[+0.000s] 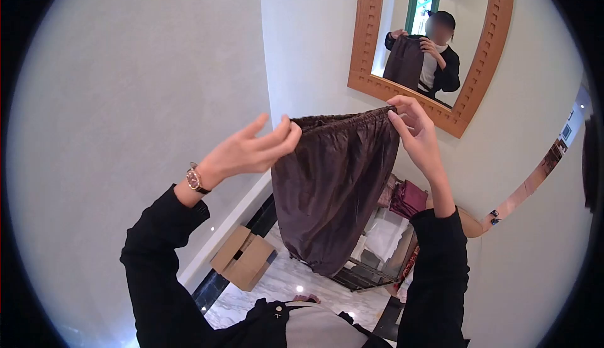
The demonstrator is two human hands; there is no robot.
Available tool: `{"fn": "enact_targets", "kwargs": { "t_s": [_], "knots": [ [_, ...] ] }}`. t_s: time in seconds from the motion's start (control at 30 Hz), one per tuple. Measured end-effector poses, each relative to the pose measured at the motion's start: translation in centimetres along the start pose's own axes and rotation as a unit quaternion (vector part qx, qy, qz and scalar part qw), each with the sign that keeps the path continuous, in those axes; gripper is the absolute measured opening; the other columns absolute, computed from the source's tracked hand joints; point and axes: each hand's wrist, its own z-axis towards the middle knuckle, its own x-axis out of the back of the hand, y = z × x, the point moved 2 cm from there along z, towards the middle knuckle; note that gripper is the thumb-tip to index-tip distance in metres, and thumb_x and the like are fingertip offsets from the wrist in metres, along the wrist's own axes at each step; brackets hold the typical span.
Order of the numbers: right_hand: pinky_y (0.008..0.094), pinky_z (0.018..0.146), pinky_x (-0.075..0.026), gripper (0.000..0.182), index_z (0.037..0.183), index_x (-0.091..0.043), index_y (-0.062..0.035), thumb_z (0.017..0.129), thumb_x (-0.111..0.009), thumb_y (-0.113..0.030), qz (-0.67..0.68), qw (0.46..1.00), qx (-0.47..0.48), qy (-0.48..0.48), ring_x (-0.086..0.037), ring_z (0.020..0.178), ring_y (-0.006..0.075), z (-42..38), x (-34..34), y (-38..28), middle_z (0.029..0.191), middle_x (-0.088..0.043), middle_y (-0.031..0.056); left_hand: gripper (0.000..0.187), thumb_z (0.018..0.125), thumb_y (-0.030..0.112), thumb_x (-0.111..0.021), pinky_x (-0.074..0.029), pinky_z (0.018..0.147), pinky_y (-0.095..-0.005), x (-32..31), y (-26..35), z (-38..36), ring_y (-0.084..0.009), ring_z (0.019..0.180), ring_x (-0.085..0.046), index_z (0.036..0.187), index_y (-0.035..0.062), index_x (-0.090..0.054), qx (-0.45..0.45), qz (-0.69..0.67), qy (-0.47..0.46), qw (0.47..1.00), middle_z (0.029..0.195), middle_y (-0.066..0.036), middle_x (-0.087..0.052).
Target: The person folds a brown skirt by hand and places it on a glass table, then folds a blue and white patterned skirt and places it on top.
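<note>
One cloth (336,191), the broadest thing held, hangs between the left hand (251,147) and the right hand (416,131): dark brown, faintly shiny, creased lengthwise, its upper rim gathered into tight puckers, its mouth slack, its lower edge drawn in. One wood-framed mirror (434,49) is above and beyond the right hand, reflecting one person with the cloth. Two black sleeves (434,272) cover the forearms. Below the right hand stands one metal rack (358,277); its load is partly hidden, but seems to include white sheeting (380,235). One brown box (248,260) sits on the floor below the left hand. Of the two hands, the left pinches the rim's near corner in its fingertips; the right pinches the opposite corner between thumb and forefinger, other fingers loosely curled. One maroon bundle (409,198) lies below the right hand, and one watch (195,179) circles the left wrist.
</note>
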Motion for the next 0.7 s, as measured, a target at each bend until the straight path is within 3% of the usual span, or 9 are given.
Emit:
{"fn": "enact_targets", "kwargs": {
  "t_s": [0.17,0.33,0.53,0.7],
  "knots": [
    [0.0190,0.057,-0.041,0.021,0.113,-0.056,-0.0089,0.093,-0.058,-0.011,-0.007,1.000,-0.008,-0.001,-0.052,0.074,0.0031,0.2,-0.2,0.7,0.089,-0.056,-0.0003,0.026,0.079,0.016,-0.058,-0.045,0.088,-0.0334,0.8,1.9,0.2,-0.0175,0.111,-0.052,0.101,0.0035,-0.065,-0.066,-0.047,0.016,0.997,0.105,-0.005,-0.059],
    [0.0195,0.059,-0.042,0.021,0.113,-0.056,-0.0091,0.093,-0.058,-0.011,-0.014,0.999,-0.038,-0.015,-0.052,0.074,0.0037,0.4,-0.3,1.9,0.088,-0.055,-0.0005,0.018,0.083,0.012,-0.055,-0.045,0.084,-0.0331,0.4,3.2,0.4,-0.0181,0.100,-0.053,0.094,0.0019,-0.064,-0.081,-0.088,0.029,0.992,0.093,-0.006,-0.060],
    [0.0200,0.063,-0.042,0.019,0.111,-0.057,-0.0068,0.092,-0.059,-0.010,0.042,0.997,-0.041,-0.049,-0.051,0.074,0.0041,0.2,-0.6,3.1,0.088,-0.054,-0.0005,0.033,0.084,0.012,-0.054,-0.044,0.084,-0.0335,-1.0,3.6,-0.1,-0.0170,0.098,-0.053,0.117,0.0087,-0.051,-0.085,-0.064,-0.029,0.994,0.091,-0.004,-0.060],
    [0.0220,0.068,-0.045,0.019,0.110,-0.058,-0.0055,0.091,-0.059,-0.007,0.024,0.997,-0.036,-0.063,-0.053,0.074,0.0053,-0.5,-1.1,2.5,0.090,-0.057,0.0009,0.032,0.084,0.013,-0.057,-0.043,0.087,-0.0380,-2.4,4.3,-0.5,-0.0178,0.103,-0.052,0.114,0.0116,-0.047,-0.053,-0.084,-0.069,0.993,0.097,-0.004,-0.060]
  ]
}}
